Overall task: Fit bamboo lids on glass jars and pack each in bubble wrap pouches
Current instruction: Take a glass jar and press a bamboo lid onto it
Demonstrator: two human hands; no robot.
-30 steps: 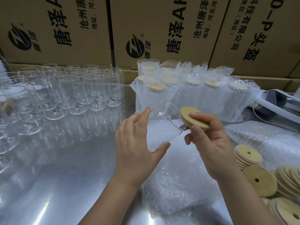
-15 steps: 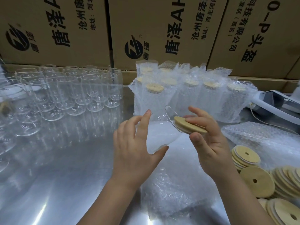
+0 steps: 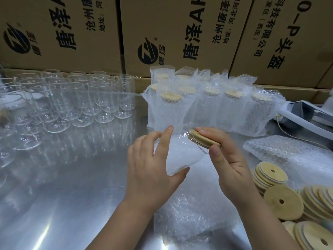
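Observation:
My left hand (image 3: 153, 170) grips a clear glass jar (image 3: 180, 152), tilted with its mouth toward the right. My right hand (image 3: 228, 159) pinches a round bamboo lid (image 3: 203, 139) between thumb and fingers and holds it against the jar's rim, partly inside the mouth. Both hands are above a pile of bubble wrap pouches (image 3: 191, 213) on the metal table (image 3: 72, 195). Loose bamboo lids (image 3: 282, 202) with centre holes lie in stacks at the right.
Several empty glass jars (image 3: 72, 103) stand in rows at the back left. Several lidded jars in bubble wrap pouches (image 3: 207, 105) stand at the back centre. More pouches (image 3: 281, 150) lie at right, beside a grey-white device (image 3: 306, 116). Cardboard boxes (image 3: 162, 33) form the back wall.
My right hand has brought the bamboo lid down and left from beside the jar's mouth onto its rim. My left hand has kept the jar tilted and lowered it slightly.

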